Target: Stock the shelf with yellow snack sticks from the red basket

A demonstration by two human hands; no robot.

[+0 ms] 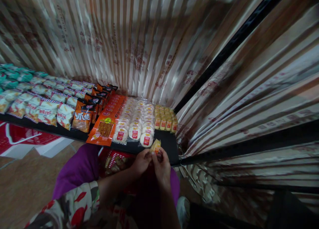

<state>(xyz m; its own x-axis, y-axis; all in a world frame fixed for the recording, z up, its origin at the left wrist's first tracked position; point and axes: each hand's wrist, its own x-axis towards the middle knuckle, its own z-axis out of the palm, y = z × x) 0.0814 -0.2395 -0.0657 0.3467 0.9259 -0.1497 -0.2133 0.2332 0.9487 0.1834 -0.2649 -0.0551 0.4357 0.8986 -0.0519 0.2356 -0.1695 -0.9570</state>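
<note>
**Yellow packet (pixel 156 144) pinched at the shelf (pixel 165 141) edge**

The left hand (pixel 142 162) and right hand (pixel 161 164) both close on the packet's lower end, fingertips near together, its top poking up between them. It is held at the shelf's front edge, just in front of a block of small yellow packs (pixel 163 117) with red-and-yellow labels too small to read.

Left of those, round white crackers (pixel 146 139) in clear wrap bear red labels, the print illegible. The orange stick pack (pixel 103 129) has a yellow-green badge, its words blurred. The front orange bag (pixel 82 117) shows large white Chinese characters; the white bags (pixel 47 112) carry red Chinese characters, not clear enough to read.
</note>
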